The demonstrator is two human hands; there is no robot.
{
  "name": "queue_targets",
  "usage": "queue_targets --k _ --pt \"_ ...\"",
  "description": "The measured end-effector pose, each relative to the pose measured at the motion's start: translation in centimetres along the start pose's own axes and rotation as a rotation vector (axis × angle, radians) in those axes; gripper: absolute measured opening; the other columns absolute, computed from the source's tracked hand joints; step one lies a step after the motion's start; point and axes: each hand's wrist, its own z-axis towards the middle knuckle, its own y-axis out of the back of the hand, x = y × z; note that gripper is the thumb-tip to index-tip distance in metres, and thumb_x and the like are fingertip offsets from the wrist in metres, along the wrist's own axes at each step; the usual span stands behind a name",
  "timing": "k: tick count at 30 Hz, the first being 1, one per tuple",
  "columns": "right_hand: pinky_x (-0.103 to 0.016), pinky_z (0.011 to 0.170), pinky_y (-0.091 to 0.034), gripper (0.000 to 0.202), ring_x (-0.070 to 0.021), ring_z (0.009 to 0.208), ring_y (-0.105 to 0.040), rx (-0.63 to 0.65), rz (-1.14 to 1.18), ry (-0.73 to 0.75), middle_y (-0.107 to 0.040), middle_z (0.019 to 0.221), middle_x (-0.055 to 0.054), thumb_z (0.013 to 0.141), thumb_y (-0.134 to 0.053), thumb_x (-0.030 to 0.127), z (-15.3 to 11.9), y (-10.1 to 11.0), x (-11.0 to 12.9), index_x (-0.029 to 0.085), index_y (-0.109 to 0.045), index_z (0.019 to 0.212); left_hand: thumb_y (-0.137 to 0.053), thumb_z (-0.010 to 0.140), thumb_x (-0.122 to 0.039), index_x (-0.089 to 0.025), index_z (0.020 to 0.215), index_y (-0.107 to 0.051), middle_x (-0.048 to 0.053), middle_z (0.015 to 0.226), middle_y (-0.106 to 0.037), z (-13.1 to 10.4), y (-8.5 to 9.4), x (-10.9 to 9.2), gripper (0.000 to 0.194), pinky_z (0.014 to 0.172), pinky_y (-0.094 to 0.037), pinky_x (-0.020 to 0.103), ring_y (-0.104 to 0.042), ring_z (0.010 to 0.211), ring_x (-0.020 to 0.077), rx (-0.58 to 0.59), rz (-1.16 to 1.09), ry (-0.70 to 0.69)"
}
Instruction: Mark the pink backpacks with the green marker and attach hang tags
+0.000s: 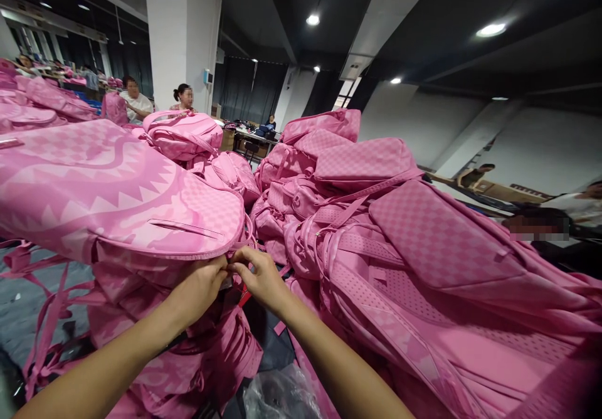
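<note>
A pink backpack (117, 187) with a zigzag and checkered pattern lies on a stack of other pink bags at the left. Below its rounded end, my left hand (207, 287) is closed, fingers pressed together at the edge. My right hand (261, 278) meets it there in a pinch, thumb against forefinger. Whatever both hands grip is too small and covered by the fingers to name. Just beneath them shows a bit of red (244, 296). To the right, a large heap of pink backpacks (446, 237) rises close to my right forearm.
A crumpled clear plastic bag (282, 395) lies at the bottom, between my forearms. Loose pink straps (49, 318) hang at the left. Behind the heaps stands a white pillar (181, 36). Several people sit or stand farther off, on both sides.
</note>
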Motion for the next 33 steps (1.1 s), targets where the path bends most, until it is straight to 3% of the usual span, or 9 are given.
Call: queue_targets --k 5,9,13,17,21,26,29,33 --pt "-0.023 0.065 -0.042 0.006 -0.0122 0.067 -0.056 -0.037 0.028 -0.013 -0.061 0.072 0.002 0.082 -0.055 0.017 0.0 -0.2 -0.1 0.020 -0.058 0.078 -0.036 0.093 -0.024 -0.022 0.103 -0.057 0.004 0.092 -0.068 -0.1 0.2 -0.2 0.024 0.077 -0.047 0.026 -0.067 0.087 0.0192 0.082 -0.057 -0.035" --pt "-0.022 0.066 -0.042 0.006 -0.0119 0.067 -0.055 -0.044 0.040 -0.023 -0.061 0.072 0.002 0.082 -0.055 0.018 -0.1 -0.5 -0.2 0.020 -0.059 0.078 -0.041 0.091 -0.024 -0.020 0.093 -0.059 0.005 0.088 -0.068 -0.1 0.1 0.1 0.018 0.078 -0.047 0.028 -0.067 0.085 0.0205 -0.021 0.023 -0.004" --pt "-0.022 0.066 -0.042 0.006 -0.0116 0.068 -0.056 -0.051 0.054 -0.043 -0.062 0.072 0.002 0.083 -0.056 0.018 -0.3 -0.6 -0.4 0.019 -0.062 0.080 -0.041 0.093 -0.026 -0.022 0.099 -0.059 0.002 0.091 -0.068 -0.1 0.0 0.7 0.020 0.080 -0.048 0.024 -0.066 0.088 0.0174 0.103 -0.102 -0.073" --pt "-0.022 0.064 -0.041 0.009 -0.0112 0.066 -0.056 -0.044 0.029 -0.029 -0.063 0.071 0.002 0.084 -0.055 0.019 -0.5 -0.7 -0.3 0.019 -0.062 0.078 -0.040 0.091 -0.022 -0.021 0.085 -0.057 0.002 0.081 -0.065 -0.2 -0.1 0.9 0.018 0.075 -0.047 0.025 -0.064 0.079 0.0172 -0.040 0.005 -0.075" --pt "-0.022 0.066 -0.041 0.008 -0.0113 0.066 -0.056 -0.083 0.013 -0.009 -0.063 0.072 0.002 0.084 -0.056 0.020 -0.7 -0.8 -0.2 0.018 -0.061 0.078 -0.037 0.095 -0.023 -0.022 0.087 -0.056 0.000 0.079 -0.066 -0.5 0.0 1.0 0.020 0.068 -0.046 0.022 -0.066 0.075 0.0147 0.075 -0.068 -0.101" --pt "-0.023 0.067 -0.042 0.007 -0.0116 0.068 -0.057 -0.087 0.053 -0.028 -0.064 0.074 0.001 0.083 -0.056 0.020 -0.9 -0.9 -0.2 0.018 -0.062 0.079 -0.043 0.092 -0.025 -0.021 0.088 -0.058 0.001 0.078 -0.066 -0.3 0.0 1.2 0.016 0.066 -0.046 0.022 -0.065 0.072 0.0156 -0.060 0.036 -0.137" --pt "-0.023 0.068 -0.042 0.007 -0.0117 0.069 -0.058 -0.106 0.086 -0.054 -0.065 0.074 0.002 0.083 -0.057 0.022 -1.0 -1.0 -0.2 0.018 -0.062 0.080 -0.042 0.091 -0.023 -0.021 0.088 -0.059 0.000 0.077 -0.065 -0.1 -0.1 1.1 0.017 0.068 -0.048 0.022 -0.064 0.072 0.0146 -0.003 -0.014 -0.189" --pt "-0.022 0.067 -0.042 0.006 -0.0111 0.068 -0.058 -0.119 0.101 -0.090 -0.063 0.073 0.003 0.081 -0.057 0.018 -1.1 -1.1 -0.3 0.017 -0.062 0.078 -0.040 0.091 -0.027 -0.020 0.084 -0.059 0.003 0.078 -0.066 0.1 -0.4 1.1 0.022 0.073 -0.050 0.026 -0.065 0.074 0.0173 -0.059 0.044 -0.189"
